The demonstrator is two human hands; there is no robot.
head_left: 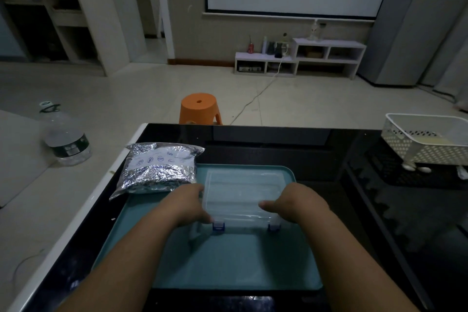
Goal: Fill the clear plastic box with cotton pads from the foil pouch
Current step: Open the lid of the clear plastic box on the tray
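Water bottle (67, 139), clear with a dark label, stands on the pale floor at about nine o'clock, off the left edge of the bench (304, 149). On the glossy black bench, the foil pouch (158, 168) lies crinkled and bulging at ten o'clock from the clear plastic box (240, 195), its near end resting on the far-left corner of the teal tray (228, 261) and just beside the box. The box sits in the far half of the tray with its lid on and two blue latches (218, 227) on its near side. The left hand (187, 205) grips the left end of the box, fingers curled round the edge and thumb near the left latch. The right hand (296, 204) grips the right end, thumb laid across the lid. At twelve o'clock, beyond the far edge of the bench, an orange stool (200, 107) stands on the floor. At two o'clock a white perforated basket (428, 139) sits on the bench, well apart from the tray.
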